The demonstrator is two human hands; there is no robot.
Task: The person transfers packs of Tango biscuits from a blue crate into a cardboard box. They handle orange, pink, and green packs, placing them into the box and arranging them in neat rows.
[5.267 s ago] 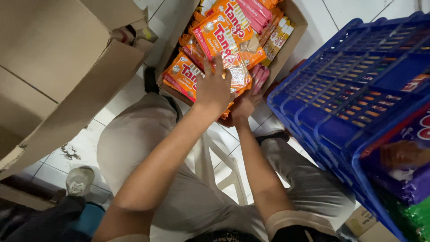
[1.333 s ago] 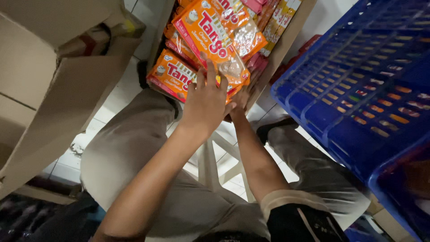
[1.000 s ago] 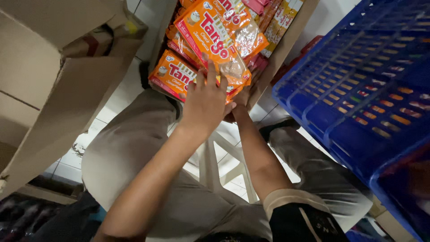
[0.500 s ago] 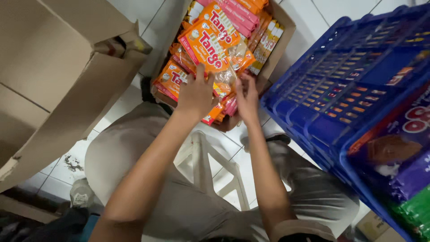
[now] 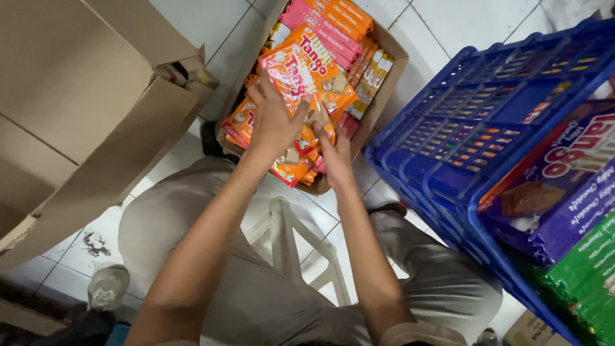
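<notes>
Carton [image 5: 389,75], open, on tile floor [image 5: 448,19] ahead of knees: packed w/ orange wafer packs [image 5: 301,64], pink packs [image 5: 320,25] along far side, yellow-striped packs [image 5: 371,77] at rt wall.
L hand [image 5: 272,122]: palm down on top orange pack, fingers spread & pressing it; not closed round it.
R hand [image 5: 334,157]: at carton's near rt corner, fingers pushed in among packs; grip can't be told.
Blue crate [image 5: 448,141], rt of carton, just beside; purple pack [image 5: 557,179] & green pack [image 5: 583,288] inside.
Big box [image 5: 83,102], left, flaps open.
White stool [image 5: 301,250] betw. legs.
</notes>
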